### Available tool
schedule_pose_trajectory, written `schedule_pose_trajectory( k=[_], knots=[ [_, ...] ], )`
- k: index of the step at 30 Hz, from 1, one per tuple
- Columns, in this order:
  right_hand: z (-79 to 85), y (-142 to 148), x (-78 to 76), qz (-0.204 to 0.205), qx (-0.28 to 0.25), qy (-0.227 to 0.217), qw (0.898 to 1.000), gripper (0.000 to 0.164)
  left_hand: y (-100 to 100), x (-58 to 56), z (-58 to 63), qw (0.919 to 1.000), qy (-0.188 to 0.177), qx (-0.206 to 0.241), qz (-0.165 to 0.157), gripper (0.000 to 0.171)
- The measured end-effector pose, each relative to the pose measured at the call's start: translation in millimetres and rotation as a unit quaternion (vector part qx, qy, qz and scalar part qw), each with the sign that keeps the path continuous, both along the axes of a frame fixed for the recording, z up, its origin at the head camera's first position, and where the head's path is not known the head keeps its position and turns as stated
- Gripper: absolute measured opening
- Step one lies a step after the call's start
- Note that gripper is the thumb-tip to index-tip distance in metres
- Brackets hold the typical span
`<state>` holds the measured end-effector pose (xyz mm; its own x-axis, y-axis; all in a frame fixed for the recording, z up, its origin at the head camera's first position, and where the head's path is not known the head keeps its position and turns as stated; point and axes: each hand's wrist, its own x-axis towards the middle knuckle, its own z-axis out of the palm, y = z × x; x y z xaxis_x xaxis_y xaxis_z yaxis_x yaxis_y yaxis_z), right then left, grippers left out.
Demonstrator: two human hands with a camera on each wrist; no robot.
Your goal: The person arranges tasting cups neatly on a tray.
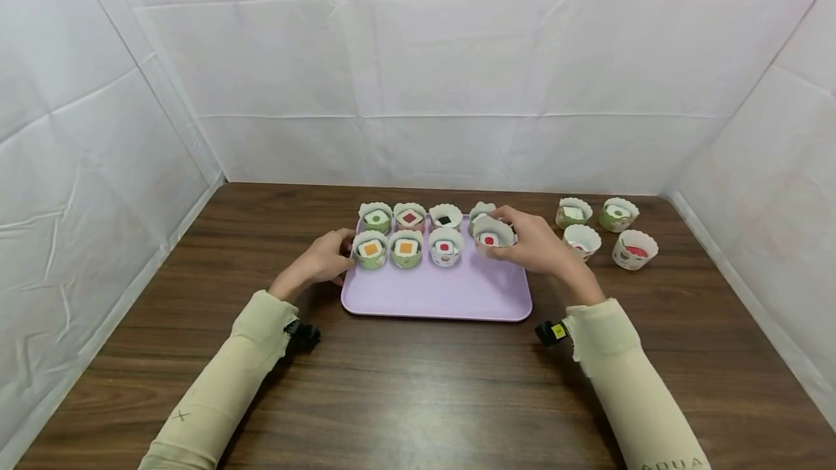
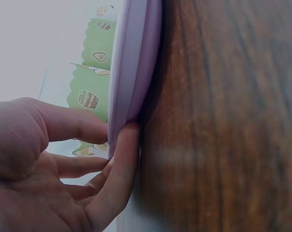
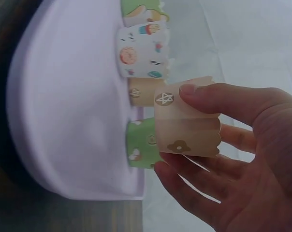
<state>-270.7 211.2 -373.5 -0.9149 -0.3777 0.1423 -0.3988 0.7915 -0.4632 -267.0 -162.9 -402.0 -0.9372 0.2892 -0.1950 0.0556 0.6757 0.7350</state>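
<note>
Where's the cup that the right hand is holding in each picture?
Head: the cup is right of the middle, in the right hand.
Left wrist: it isn't in this one.
Right wrist: just right of the middle, looking big and beige.
Shared landmark: the purple tray shows in all three.

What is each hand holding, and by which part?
The right hand holds a beige paper cup by its side wall; the left hand pinches the purple tray by its left edge.

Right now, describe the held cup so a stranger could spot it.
A lilac tray sits on the brown table. Near its right end is a tan paper cup, red and white inside. Unlike the neighbouring cups, it is in the right hand.
</note>
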Motion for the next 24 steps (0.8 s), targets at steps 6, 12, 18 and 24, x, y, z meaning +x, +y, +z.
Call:
schedule_pose_trajectory(
  k=[6,12,18,24],
  knots=[
    [-8.3,-1,-2.1,0.005,0.002,-0.001,1.000,0.064,1,1.2,0.4,1.0000,-0.003,-0.001,0.003,0.062],
    [-16.6,0,-4.2,0.013,0.005,0.000,1.000,0.061,1,0.1,-0.8,1.0000,-0.005,0.002,0.003,0.062],
    [-20.7,1,-5.8,0.010,0.010,-0.012,1.000,0.064,0,1.1,-0.3,1.0000,-0.001,0.009,-0.003,0.061],
    [-23.1,1,-7.3,0.010,0.014,-0.024,1.000,0.066,0,1.0,-1.1,1.0000,0.004,0.009,0.000,0.061]
  ],
)
